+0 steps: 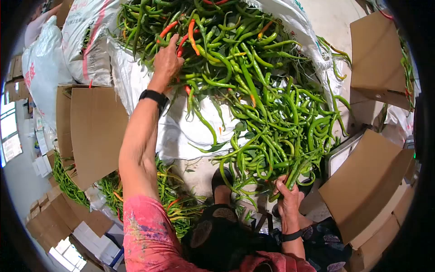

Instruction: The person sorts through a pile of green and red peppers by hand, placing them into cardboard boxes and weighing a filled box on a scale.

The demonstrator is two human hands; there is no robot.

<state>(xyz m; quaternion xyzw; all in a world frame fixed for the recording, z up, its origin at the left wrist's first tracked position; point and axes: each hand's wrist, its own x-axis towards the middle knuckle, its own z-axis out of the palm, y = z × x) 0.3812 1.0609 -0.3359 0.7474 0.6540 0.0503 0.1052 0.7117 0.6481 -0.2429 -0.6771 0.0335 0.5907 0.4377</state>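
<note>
A large heap of long green chili peppers (272, 104) spreads over a white woven sack (181, 136) and onto the floor. My left hand (166, 63) reaches to the heap's upper left, index finger stretched out. A red chili pepper (183, 44) lies close beside its fingers and thumb; the other fingertips are partly hidden. Another orange-red pepper (193, 37) rests just to the right of it. Near the heap's lower edge, my right hand (288, 196) is closed around a few green chili peppers (295, 172), which point upward out of the fist.
Cardboard boxes stand left (97, 131), lower right (367, 186) and upper right (380, 54). Filled white sacks (86, 41) lean at the upper left. More peppers (176, 199) lie at lower left beside my foot (222, 179). A person's arm (38, 22) shows at the top left.
</note>
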